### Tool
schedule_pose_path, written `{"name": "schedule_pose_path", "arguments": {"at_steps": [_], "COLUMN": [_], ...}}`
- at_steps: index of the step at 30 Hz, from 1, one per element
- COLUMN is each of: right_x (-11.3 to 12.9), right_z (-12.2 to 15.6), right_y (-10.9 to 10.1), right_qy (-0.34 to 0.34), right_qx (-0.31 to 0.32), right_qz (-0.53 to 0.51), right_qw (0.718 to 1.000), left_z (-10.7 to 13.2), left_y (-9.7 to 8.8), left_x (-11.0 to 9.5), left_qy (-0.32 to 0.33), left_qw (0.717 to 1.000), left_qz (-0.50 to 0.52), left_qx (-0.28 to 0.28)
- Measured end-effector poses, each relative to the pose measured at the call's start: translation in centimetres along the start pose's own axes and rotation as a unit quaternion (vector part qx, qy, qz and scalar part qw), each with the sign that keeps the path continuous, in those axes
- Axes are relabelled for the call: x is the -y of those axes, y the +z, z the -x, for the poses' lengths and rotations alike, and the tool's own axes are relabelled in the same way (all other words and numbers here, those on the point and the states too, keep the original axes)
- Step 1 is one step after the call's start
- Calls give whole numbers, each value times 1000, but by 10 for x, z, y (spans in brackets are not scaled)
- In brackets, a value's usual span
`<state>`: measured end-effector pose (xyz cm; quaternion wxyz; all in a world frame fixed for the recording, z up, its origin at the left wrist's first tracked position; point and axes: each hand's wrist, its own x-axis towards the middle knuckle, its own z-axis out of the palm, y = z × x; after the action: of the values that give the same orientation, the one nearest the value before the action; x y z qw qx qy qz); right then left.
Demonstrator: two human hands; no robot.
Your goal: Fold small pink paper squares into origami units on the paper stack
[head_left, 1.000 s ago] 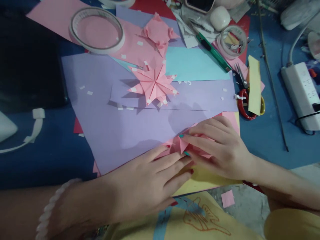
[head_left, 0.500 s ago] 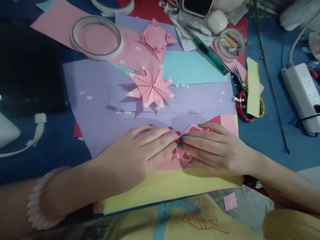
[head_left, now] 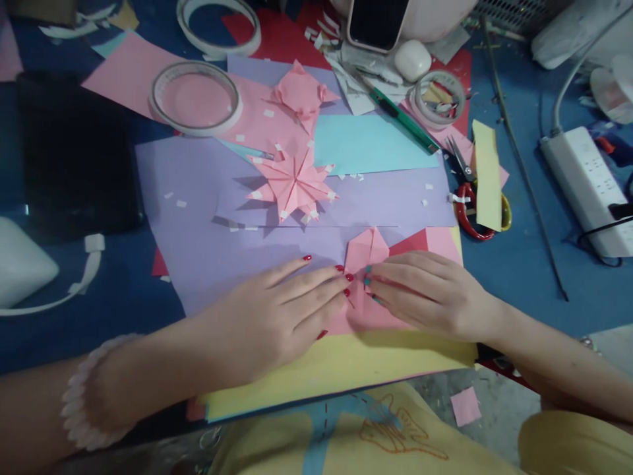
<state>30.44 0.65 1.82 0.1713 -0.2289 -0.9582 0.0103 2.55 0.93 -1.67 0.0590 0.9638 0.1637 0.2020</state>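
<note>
A folded piece of pink paper (head_left: 368, 247) lies in front of me, with a pointed top and creases down its middle. My left hand (head_left: 284, 307) rests over its left side, fingers stretched out and fingertips touching the paper. From the other side, my right hand (head_left: 428, 290) has its fingers together and bent, their tips pressed on the fold; its thumb is hidden. Beyond the hands sits a pink paper star (head_left: 295, 185) with small white tape bits on its points. Behind that is another pink folded paper piece (head_left: 301, 94).
Purple paper (head_left: 198, 264) and yellow paper (head_left: 277, 382) lie under the work. Tape rolls (head_left: 157, 99), a green cutter (head_left: 403, 119) and red-handled scissors (head_left: 467, 208) lie farther off. A power strip (head_left: 593, 191) is at right, a black device (head_left: 79, 158) at left.
My right hand's fingers have drawn in and bent, uncovering the folded paper's upper part, which now stands out between the hands. My left hand stays nearly in place. The view has shifted slightly.
</note>
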Motion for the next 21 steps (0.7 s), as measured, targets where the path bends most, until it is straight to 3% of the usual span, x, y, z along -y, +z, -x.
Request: {"name": "schedule_pose_path", "arguments": {"at_steps": [6, 9, 12, 16, 21], "right_x": [4, 7, 4, -7, -15], "right_z": [2, -1, -5, -7, -12], "right_y": [1, 1, 3, 4, -2], "right_qy": [21, 32, 113, 203, 192], "right_qx": [-4, -1, -33, -31, -4], "right_qz": [-80, -96, -105, -108, -201], "right_qw": [997, 995, 987, 973, 961], "left_z": [3, 2, 1, 5, 11], "left_y": [4, 3, 1, 5, 8], "left_x": [2, 2, 2, 1, 2], "left_qy": [4, 29, 33, 24, 42], "left_qw": [999, 999, 999, 999, 999], "left_qz": [36, 38, 28, 37, 18], "left_qx": [-40, -13, 18, 0, 6]}}
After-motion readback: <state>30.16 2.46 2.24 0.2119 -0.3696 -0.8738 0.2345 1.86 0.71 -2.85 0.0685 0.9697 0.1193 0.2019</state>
